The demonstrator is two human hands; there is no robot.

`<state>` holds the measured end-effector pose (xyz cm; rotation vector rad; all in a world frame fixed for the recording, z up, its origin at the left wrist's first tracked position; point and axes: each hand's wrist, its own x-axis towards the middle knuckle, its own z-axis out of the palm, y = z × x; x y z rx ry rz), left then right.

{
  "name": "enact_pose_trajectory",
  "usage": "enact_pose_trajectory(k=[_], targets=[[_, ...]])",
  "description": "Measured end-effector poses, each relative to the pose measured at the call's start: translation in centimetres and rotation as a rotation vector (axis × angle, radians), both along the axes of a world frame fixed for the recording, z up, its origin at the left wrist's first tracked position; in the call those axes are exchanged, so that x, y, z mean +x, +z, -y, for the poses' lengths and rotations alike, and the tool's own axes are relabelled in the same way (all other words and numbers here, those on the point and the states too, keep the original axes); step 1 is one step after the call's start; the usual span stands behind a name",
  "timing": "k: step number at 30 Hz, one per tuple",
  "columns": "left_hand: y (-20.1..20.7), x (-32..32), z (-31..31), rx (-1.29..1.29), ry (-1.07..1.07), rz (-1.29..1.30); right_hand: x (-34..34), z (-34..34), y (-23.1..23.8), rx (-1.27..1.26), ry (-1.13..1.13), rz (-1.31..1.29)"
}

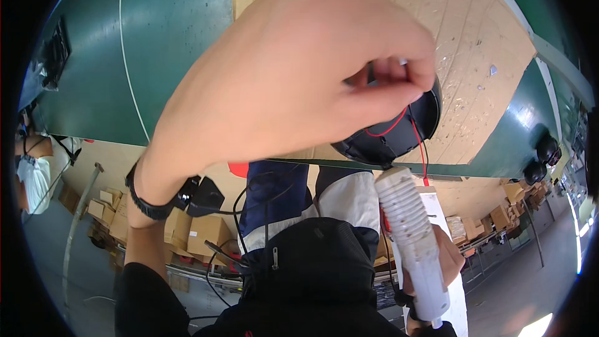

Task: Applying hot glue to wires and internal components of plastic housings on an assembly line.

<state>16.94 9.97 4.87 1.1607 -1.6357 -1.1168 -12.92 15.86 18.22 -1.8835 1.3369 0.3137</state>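
My left hand (312,68) reaches large across the view, thumb and fingers pinched together over a round black plastic housing (428,115). Thin red and black wires (417,132) run from its fingertips down into the housing and out over the near rim. What exactly sits in the pinch is partly hidden by the fingers. At the lower right my right hand (448,259) is wrapped round a white tube-shaped tool (409,224) with a ribbed, stained front part. The tool's ribbed end points up toward the housing's near edge, just short of the table.
Brown cardboard (480,93) with small clear scraps covers part of the green tabletop (181,31). Dark round parts (546,150) lie at the far right edge. Cardboard boxes (206,235) stand below the table. Black cables (237,212) hang by my lap. Another person (36,175) is at far left.
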Motion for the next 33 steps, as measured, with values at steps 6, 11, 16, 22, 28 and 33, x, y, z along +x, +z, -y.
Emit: enact_pose_trajectory(k=[6, 11, 16, 22, 28, 33], targets=[[-1.4, -0.6, 0.7, 0.097, -0.014, -0.045, 1.1, -0.7, -1.6, -0.045, -0.009, 0.064], [-1.7, -0.4, 0.4, 0.093, -0.005, -0.057, 1.7, -0.2, -2.0, -0.054, -0.041, 0.144], [-1.9, -0.8, 0.6, 0.08, 0.005, -0.065, 1.8, 0.0, -1.7, -0.055, -0.018, 0.141], [-2.1, -0.9, 0.8, 0.081, 0.013, -0.063, 1.9, 0.1, -1.6, -0.044, -0.013, 0.093], [-2.0, -0.2, 0.9, 0.1, 0.01, -0.07, 1.8, 0.4, -1.5, -0.036, -0.057, 0.134], [-1.2, 0.3, 1.0, 0.107, 0.002, -0.076, 1.9, 0.3, -1.3, -0.055, -0.069, 0.125]])
